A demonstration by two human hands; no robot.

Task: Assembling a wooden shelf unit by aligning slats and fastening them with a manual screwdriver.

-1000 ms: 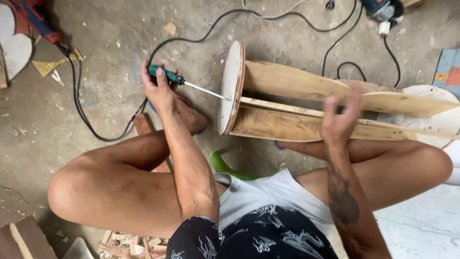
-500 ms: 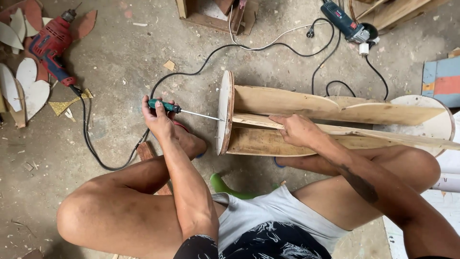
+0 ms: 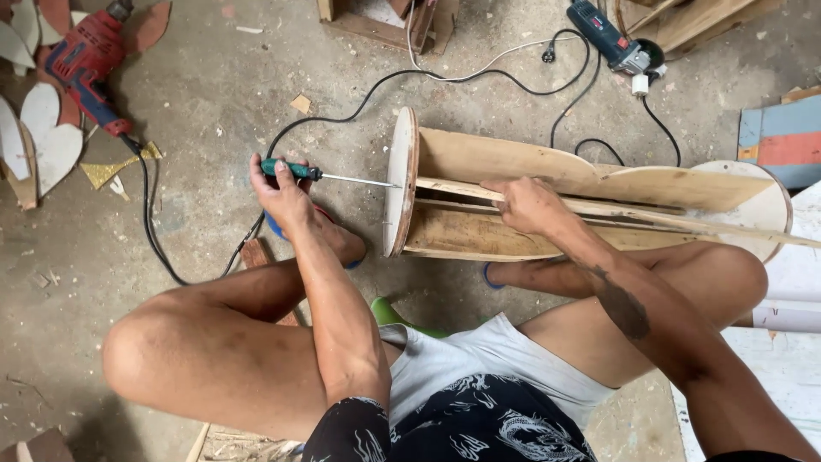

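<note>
A wooden stand (image 3: 547, 201) lies on its side on the concrete floor, with a round disc (image 3: 400, 184) at its left end and curved boards running right to a second disc (image 3: 770, 205). My left hand (image 3: 280, 190) grips a green-handled screwdriver (image 3: 321, 174) whose thin shaft points right, its tip at the disc's face. My right hand (image 3: 526, 204) rests on a narrow wooden slat (image 3: 650, 214) between the curved boards, pressing it down. My bare legs frame the piece from below.
A red power drill (image 3: 85, 64) and wooden cut-outs (image 3: 38, 128) lie at the top left. Black cables (image 3: 342, 107) cross the floor. A blue power tool (image 3: 611, 36) sits at the top right beside wood offcuts. A painted board (image 3: 782, 137) is at the right.
My right hand slid left along the slat, from the far right boards toward the left disc. The screwdriver stays aimed at the disc. My head tilted, bringing more of the floor into view.
</note>
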